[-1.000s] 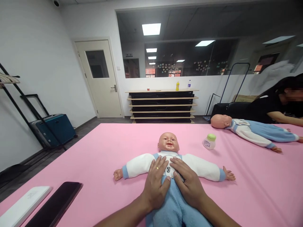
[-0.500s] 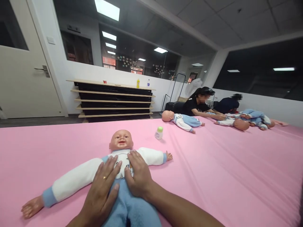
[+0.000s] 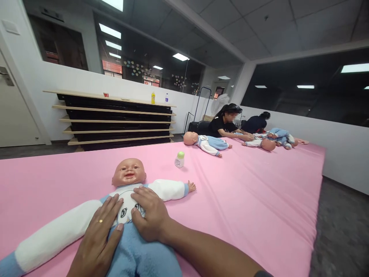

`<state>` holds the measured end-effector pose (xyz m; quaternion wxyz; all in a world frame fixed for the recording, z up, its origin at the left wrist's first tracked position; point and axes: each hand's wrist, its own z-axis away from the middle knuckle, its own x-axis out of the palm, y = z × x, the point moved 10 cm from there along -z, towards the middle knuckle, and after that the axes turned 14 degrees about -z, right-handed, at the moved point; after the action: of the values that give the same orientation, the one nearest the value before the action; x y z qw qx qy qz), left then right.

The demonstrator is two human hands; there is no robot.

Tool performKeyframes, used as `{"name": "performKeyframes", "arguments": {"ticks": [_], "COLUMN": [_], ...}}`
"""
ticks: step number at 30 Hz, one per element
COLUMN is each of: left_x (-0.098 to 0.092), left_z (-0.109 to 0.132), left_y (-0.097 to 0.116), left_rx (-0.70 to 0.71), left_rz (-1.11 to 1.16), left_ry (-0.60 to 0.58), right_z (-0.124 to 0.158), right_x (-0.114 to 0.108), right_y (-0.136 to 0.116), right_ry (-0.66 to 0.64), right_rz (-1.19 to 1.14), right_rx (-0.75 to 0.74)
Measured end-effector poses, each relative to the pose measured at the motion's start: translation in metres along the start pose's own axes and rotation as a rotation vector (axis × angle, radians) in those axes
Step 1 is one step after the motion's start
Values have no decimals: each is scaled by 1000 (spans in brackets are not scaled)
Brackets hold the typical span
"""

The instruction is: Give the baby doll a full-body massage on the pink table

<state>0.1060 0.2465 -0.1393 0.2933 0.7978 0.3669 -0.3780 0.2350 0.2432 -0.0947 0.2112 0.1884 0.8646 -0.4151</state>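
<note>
Flat and open, both of my palms rest on the chest of the baby doll (image 3: 127,200); nothing is pinched or gripped, the fingers simply lie spread on the cloth. That flat contact is what keeps the soft body pressed steady against the pink mat (image 3: 259,200), which covers the whole wide table and gives a padded bed under it. The doll lies on its back, head away from me, sleeves stretched out to either side, so the front of its white-and-blue suit faces up under my hands. My right hand (image 3: 150,215) covers the middle of the chest, thumb side near the printed eyes; my left hand (image 3: 99,234), with a ring on one finger, lies just beside it, fingertips almost touching. Further along the mat another doll (image 3: 206,142) lies near two seated people. A small green-capped bottle (image 3: 179,159) stands upright between the two dolls, well apart from my hands.
</note>
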Motion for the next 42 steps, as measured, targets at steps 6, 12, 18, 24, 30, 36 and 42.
{"name": "performKeyframes", "arguments": {"ticks": [6, 12, 18, 24, 30, 36, 42], "left_x": [-27, -24, -3, -3, -4, -5, -5], "left_z": [0, 2, -1, -2, -5, -2, 1], "left_y": [21, 39, 17, 10, 6, -2, -5], "left_rx": [99, 287, 147, 22, -103, -204, -202], "left_rz": [-89, -90, -101, -132, -86, 1, 75], "left_ry": [111, 57, 27, -8, -137, -118, -64], "right_z": [2, 10, 2, 0, 1, 6, 10], "right_x": [-3, 15, 11, 3, 7, -9, 10], "right_y": [-12, -39, -33, -21, 5, -13, -57], "right_ry": [17, -172, -159, -81, -81, 92, -215], "right_rz": [42, 45, 0, -41, 53, 216, -1], "right_rx": [-106, -375, -290, -125, 62, -64, -381]}}
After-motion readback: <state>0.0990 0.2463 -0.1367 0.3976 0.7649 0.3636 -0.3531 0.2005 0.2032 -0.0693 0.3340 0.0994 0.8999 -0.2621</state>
